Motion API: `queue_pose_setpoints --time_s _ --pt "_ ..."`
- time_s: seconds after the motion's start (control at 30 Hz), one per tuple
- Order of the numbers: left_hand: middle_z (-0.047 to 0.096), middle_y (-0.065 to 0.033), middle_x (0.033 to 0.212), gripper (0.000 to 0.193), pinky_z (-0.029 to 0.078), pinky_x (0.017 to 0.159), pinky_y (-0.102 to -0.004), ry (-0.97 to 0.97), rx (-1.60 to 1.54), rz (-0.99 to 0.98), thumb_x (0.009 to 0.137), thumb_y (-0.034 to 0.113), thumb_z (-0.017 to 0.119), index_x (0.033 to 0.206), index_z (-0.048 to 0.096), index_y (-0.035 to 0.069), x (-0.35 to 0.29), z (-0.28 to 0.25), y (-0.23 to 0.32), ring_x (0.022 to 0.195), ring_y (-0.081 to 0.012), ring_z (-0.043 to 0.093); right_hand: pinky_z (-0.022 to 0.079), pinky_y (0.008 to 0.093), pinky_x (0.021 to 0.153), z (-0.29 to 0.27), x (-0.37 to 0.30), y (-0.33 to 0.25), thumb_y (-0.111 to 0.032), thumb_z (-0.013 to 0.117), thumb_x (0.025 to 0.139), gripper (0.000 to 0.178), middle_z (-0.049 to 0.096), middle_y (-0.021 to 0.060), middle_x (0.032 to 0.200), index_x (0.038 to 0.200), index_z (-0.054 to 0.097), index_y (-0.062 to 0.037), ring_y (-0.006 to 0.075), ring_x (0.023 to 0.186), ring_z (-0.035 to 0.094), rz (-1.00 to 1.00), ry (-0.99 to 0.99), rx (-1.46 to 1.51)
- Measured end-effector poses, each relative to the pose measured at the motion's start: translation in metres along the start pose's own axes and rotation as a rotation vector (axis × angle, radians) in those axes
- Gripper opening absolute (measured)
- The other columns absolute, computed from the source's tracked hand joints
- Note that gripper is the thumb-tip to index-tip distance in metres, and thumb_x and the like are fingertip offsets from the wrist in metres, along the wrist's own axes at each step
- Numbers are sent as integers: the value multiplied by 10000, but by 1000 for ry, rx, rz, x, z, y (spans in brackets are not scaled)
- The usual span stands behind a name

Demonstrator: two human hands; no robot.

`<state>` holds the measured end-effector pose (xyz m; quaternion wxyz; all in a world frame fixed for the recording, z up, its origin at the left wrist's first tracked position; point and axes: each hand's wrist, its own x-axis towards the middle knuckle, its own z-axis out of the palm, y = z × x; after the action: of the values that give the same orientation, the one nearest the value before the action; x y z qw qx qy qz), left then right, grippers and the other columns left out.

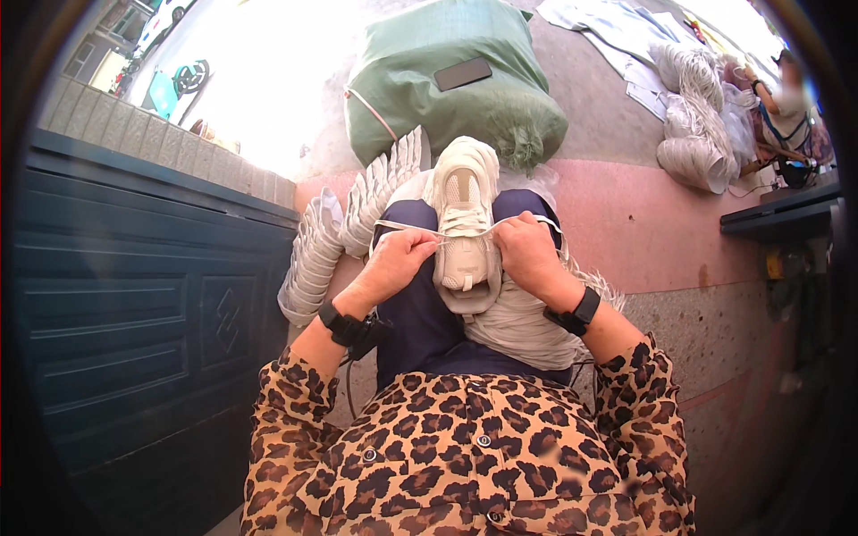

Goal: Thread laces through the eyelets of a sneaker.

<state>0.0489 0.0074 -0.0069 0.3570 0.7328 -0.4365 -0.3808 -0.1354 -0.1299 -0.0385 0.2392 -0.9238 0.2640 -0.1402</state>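
Leopard-print shirt (438,456) below, closed hands (399,259) (529,252) pinch white shoelaces (465,221).

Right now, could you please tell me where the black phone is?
In the head view, the black phone lies on the green sack near top centre, beyond the cream shoe.

Leopard-print shirt (420,447) — buttons (483,440) are running down the front. Trousers (407,330) — navy. Two black wristbands (585,310) are showing; a cable (349,386) is hanging below the left one.
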Motion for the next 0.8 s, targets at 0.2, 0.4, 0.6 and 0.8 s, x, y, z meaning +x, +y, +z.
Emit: queue_pose_setpoints --time_s 0.2,0.4,0.6,0.8 --pt "646 -157 826 210 473 709 -313 163 191 75 824 173 588 901 644 -14 -6 1 -13 777 -234 626 383 356 742 2 2 -9 -95 564 699 121 620 61 804 803 611 -58 202 836 560 -260 -21 -445" --pt "634 -160 782 181 471 700 -347 322 319 172 814 166 589 843 645 -3 1 13 -14 770 -278 618 372 352 748 3 1 -9 -86 588 696 133 609 41 831 826 613 -89 203 848 543 -125 62 -352" --pt "633 -132 778 158 454 705 -391 360 431 225 799 180 588 819 659 40 8 22 -16 777 -308 589 354 346 721 2 3 -9 -174 618 735 65 555 21 754 754 620 -112 197 804 507 -93 121 -295" --pt "630 -61 779 121 394 740 -387 289 610 206 778 212 603 774 658 105 8 22 -3 829 -244 544 354 348 714 2 2 -8 -198 614 745 105 554 23 739 701 622 -104 200 796 505 -101 126 -259"
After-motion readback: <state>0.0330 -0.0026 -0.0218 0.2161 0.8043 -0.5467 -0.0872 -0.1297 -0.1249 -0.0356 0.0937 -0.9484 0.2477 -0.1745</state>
